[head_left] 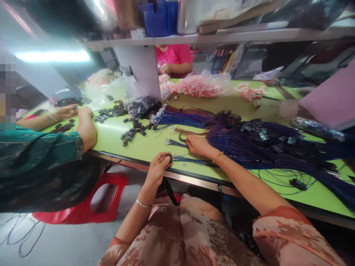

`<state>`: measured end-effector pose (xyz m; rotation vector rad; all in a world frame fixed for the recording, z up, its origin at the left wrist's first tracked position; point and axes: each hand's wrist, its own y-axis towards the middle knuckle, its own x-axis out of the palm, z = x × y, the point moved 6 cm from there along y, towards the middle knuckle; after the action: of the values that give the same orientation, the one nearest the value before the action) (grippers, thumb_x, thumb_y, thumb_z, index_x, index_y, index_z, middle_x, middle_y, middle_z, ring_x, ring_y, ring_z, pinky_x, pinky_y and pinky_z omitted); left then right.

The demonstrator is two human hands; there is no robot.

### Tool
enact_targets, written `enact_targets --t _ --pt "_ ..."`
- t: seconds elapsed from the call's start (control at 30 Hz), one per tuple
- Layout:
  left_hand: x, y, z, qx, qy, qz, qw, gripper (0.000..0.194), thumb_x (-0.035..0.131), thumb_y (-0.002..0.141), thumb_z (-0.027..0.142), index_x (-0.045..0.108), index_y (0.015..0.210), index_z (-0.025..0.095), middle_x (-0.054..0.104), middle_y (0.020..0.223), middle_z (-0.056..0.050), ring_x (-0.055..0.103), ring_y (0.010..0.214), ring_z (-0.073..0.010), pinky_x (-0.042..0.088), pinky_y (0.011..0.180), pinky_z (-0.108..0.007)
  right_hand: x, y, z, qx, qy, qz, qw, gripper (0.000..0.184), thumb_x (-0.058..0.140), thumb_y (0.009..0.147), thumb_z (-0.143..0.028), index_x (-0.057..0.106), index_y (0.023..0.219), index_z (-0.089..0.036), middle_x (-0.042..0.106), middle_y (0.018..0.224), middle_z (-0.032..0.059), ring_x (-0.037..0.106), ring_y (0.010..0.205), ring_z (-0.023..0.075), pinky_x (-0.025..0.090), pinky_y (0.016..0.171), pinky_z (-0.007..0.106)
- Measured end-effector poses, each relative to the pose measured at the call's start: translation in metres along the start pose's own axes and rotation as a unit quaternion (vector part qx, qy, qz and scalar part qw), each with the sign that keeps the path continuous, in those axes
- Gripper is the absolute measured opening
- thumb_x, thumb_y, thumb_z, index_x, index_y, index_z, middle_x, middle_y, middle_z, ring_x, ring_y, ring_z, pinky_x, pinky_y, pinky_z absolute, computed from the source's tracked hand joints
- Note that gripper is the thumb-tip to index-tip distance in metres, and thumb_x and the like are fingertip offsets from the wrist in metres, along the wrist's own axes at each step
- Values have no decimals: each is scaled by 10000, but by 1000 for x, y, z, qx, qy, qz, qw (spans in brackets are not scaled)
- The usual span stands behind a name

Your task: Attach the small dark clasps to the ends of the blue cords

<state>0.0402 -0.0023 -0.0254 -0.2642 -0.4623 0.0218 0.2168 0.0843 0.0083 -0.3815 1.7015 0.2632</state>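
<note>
My left hand [158,167] is at the table's front edge, its thumb and fingers closed on a small black connector housing [169,158]. Thin blue wires [191,160] with bare metal ends run to the right from beside that housing. Farther in, my right hand [199,145] reaches over the table with fingers curled down, next to a dark ring-shaped piece [183,137] and a small bunch of blue wires [177,143]. Its fingertips are partly hidden, so what they pinch is unclear. Brown wires [188,131] lie just behind it.
A big heap of dark blue wires [235,144] covers the table's right side. Loose black housings [135,129] lie left of centre. Pink parts in a bag [201,85] lie behind. A co-worker's arm [85,127] is at left, above a red stool [108,199]; another person [174,59] sits opposite.
</note>
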Motion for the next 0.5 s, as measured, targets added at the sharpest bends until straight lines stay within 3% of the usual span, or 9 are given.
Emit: enact_targets --t 0.13,0.23,0.37,0.5 --pt "0 0 -2 -2 -1 0 1000 393 826 605 299 658 920 136 688 804 -40 623 704 -97 497 672 -211 0 -1 -4 -27 -12 15 999 186 488 900 -312 599 946 -171 665 1005 109 605 881 228 346 649 273" --pt "1 0 -2 1 -6 -4 1000 388 825 607 300 660 917 135 689 809 -44 622 704 -98 495 665 -208 3 0 -6 -25 -29 0 999 185 433 912 -243 603 935 -173 669 990 111 609 858 226 356 655 282" --pt "1 0 -2 2 -7 -6 1000 374 822 614 295 661 913 139 691 815 -43 621 700 -95 494 661 -206 2 2 -10 -32 -86 3 996 224 432 870 -149 593 1025 -125 654 1014 179 597 906 258 378 719 314" --pt "1 1 -2 3 -13 -9 1000 366 819 619 289 660 913 142 692 817 -46 628 720 -105 493 661 -209 1 3 -9 -26 -102 9 994 245 438 870 -170 585 1049 -89 647 1013 213 594 905 275 383 743 332"
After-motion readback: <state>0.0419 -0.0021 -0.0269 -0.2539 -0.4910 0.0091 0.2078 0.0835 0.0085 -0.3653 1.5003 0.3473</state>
